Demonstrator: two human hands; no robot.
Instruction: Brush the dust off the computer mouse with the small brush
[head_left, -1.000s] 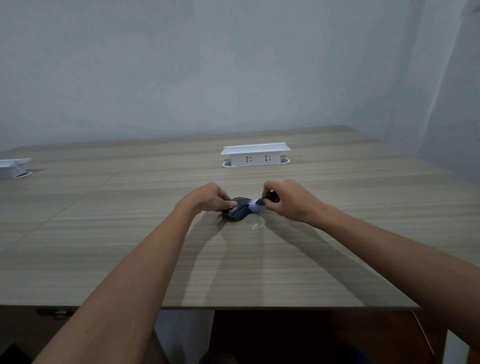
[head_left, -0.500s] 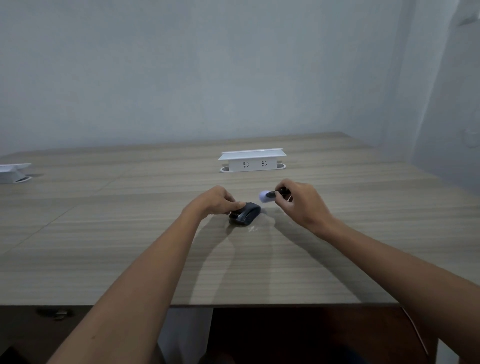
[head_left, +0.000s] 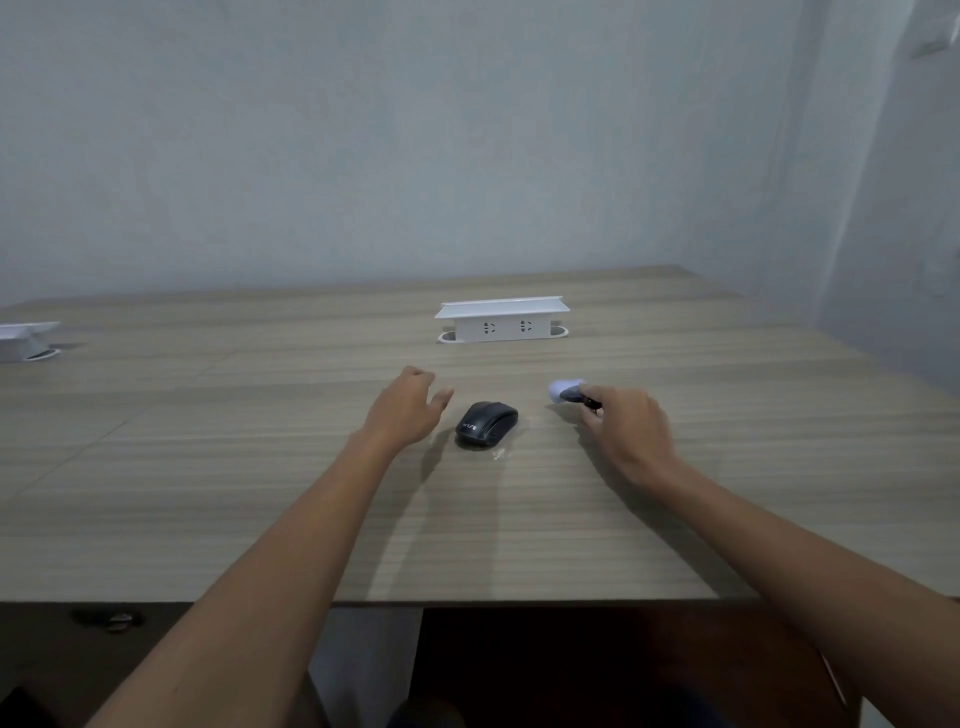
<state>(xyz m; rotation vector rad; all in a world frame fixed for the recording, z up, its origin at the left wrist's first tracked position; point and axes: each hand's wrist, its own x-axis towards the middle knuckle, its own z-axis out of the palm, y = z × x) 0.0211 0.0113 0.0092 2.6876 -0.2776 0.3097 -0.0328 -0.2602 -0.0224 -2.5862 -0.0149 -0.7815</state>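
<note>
Mouse sits alone on the table at frame centre, left hand spread loosely just beside it, right hand pinching the small brush (bristles apart from it, probably finished)

Left grip relaxed, right grip pinching
</note>
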